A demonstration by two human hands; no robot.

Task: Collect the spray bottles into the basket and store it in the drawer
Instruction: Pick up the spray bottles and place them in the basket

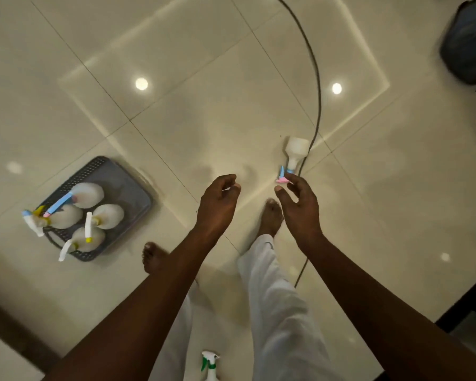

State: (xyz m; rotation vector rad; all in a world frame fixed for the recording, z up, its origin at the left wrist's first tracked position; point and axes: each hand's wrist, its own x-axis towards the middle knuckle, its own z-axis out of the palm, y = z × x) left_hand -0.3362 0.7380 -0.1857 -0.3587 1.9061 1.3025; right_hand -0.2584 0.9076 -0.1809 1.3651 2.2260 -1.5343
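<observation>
A grey perforated basket [127, 185] sits on the tiled floor at the left and holds several white spray bottles [109, 215] with blue, pink and yellow triggers. One more white spray bottle [296, 152] with a pink and blue head stands on the floor ahead. My right hand [300, 204] hovers just below it, fingers loosely curled and empty, its fingertips close to the pink trigger. My left hand [217, 204] hangs beside it, fingers relaxed, holding nothing. A further spray bottle [210, 364] with a green and white head shows at the bottom edge, between my legs.
A dark cable [318, 86] curves across the floor past the standing bottle. A dark bag [467, 48] lies at the top right. My bare feet [271, 215] stand on the tiles. Dark furniture edges show at the bottom left and right.
</observation>
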